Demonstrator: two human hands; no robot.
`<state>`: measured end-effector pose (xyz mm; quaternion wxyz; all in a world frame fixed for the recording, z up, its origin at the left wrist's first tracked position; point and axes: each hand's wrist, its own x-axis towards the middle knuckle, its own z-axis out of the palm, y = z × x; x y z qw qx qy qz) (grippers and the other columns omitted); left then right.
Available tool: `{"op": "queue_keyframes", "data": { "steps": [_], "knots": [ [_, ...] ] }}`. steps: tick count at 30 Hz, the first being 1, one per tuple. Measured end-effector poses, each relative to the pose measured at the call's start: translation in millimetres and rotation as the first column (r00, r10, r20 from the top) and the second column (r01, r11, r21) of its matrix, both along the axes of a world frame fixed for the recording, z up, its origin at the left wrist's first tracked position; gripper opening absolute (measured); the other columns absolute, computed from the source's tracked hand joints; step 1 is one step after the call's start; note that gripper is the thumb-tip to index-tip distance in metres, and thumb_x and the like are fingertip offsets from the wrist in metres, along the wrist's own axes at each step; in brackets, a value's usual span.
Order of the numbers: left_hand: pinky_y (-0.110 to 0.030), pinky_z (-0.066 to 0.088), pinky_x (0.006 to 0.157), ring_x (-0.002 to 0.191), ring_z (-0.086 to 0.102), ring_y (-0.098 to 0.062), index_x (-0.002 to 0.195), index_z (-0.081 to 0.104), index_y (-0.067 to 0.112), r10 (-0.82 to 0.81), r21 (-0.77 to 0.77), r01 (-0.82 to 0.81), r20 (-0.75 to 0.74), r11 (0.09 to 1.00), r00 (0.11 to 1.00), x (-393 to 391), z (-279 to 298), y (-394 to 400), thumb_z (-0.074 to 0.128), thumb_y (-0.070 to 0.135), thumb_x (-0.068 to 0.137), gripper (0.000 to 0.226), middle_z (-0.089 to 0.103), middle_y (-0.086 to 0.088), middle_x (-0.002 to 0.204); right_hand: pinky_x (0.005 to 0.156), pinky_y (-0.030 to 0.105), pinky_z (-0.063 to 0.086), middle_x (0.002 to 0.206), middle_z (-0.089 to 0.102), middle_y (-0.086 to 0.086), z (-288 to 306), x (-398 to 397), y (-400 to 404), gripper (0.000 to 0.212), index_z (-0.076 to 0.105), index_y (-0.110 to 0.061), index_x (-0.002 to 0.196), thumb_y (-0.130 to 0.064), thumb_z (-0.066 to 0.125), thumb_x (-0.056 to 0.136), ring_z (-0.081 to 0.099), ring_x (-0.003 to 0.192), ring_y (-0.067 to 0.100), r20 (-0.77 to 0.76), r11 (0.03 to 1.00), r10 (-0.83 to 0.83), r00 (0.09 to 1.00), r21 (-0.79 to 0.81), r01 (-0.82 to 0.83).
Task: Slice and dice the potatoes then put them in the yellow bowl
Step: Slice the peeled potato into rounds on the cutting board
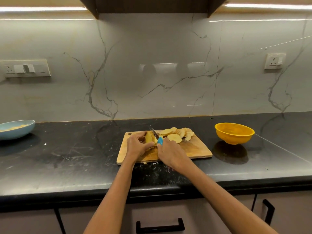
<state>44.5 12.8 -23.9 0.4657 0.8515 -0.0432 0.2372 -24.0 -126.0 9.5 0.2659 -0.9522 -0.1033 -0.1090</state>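
Left hand (137, 146) fingers curl round the potato (148, 137) on the board (194, 149); right hand (170, 153) grips the knife (156, 136) (blade just beside those fingers). Slices (177, 133) beyond; bowl (234, 133) well right.

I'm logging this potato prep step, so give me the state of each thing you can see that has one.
Potato: partly sliced, held on the cutting board by the left hand.
Knife: in the right hand, blade at the potato.
Potato slices: cut, piled on the board.
Yellow bowl: upright, seemingly empty, on the counter.
Blue dish: upright, holding pale food.
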Motion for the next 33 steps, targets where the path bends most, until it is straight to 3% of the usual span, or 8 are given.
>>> {"op": "queue_keyframes", "data": {
  "steps": [9, 13, 19, 24, 33],
  "knots": [
    [-0.028, 0.047, 0.091, 0.114, 0.056, -0.021, 0.129, 0.053, 0.007, -0.024, 0.009, 0.024, 0.021, 1.000, 0.999, -0.8, -0.6, 0.8, 0.081, 0.027, 0.070, 0.068, 0.057, -0.011, 0.129, 0.058, 0.020, 0.039, 0.086, 0.055, 0.001, 1.4, 6.5, 4.7, 0.030, 0.050, -0.004, 0.117, -0.028, 0.042, 0.101, 0.055, 0.075, 0.011, -0.035, 1.000, 0.003, 0.999, 0.018, -0.002],
    [-0.026, 0.047, 0.090, 0.113, 0.057, -0.021, 0.129, 0.054, 0.008, -0.010, 0.015, 0.010, 0.031, 1.000, 0.999, -0.6, -1.2, 3.0, 0.079, 0.031, 0.071, 0.067, 0.058, -0.011, 0.128, 0.055, 0.019, 0.039, 0.080, 0.055, 0.000, 2.4, 18.8, 9.0, 0.032, 0.050, -0.002, 0.119, -0.028, 0.042, 0.101, 0.055, 0.068, 0.009, -0.065, 0.999, 0.036, 0.997, 0.026, -0.034],
    [-0.035, 0.048, 0.096, 0.113, 0.056, -0.022, 0.129, 0.053, 0.007, -0.018, 0.059, 0.015, 0.045, 0.998, 0.999, 2.3, -0.9, 2.2, 0.078, 0.028, 0.073, 0.065, 0.058, -0.012, 0.129, 0.057, 0.019, 0.039, 0.083, 0.052, -0.001, -11.7, 8.9, -3.6, 0.032, 0.047, -0.005, 0.120, -0.031, 0.037, 0.102, 0.048, 0.063, 0.006, -0.049, 0.999, 0.043, 0.998, -0.025, -0.045],
    [-0.024, 0.045, 0.090, 0.114, 0.055, -0.020, 0.128, 0.055, 0.008, -0.041, 0.055, 0.038, 0.063, 0.998, 0.997, -0.1, -2.1, 0.8, 0.080, 0.026, 0.071, 0.065, 0.057, -0.011, 0.129, 0.051, 0.018, 0.035, 0.073, 0.049, -0.004, -5.9, 18.9, 1.6, 0.034, 0.051, -0.002, 0.116, -0.030, 0.036, 0.103, 0.049, 0.061, 0.006, -0.044, 0.999, 0.048, 0.998, -0.003, -0.048],
    [-0.028, 0.046, 0.095, 0.114, 0.055, -0.020, 0.126, 0.056, 0.008, -0.075, 0.075, 0.069, 0.077, 0.995, 0.994, -0.4, -2.2, 0.6, 0.082, 0.023, 0.068, 0.066, 0.059, -0.011, 0.127, 0.048, 0.018, 0.042, 0.076, 0.055, 0.001, -9.7, 13.8, -6.0, 0.031, 0.046, -0.003, 0.115, -0.030, 0.035, 0.103, 0.055, 0.055, 0.009, -0.146, 0.998, 0.062, 0.987, 0.013, -0.060]
  ]
}}
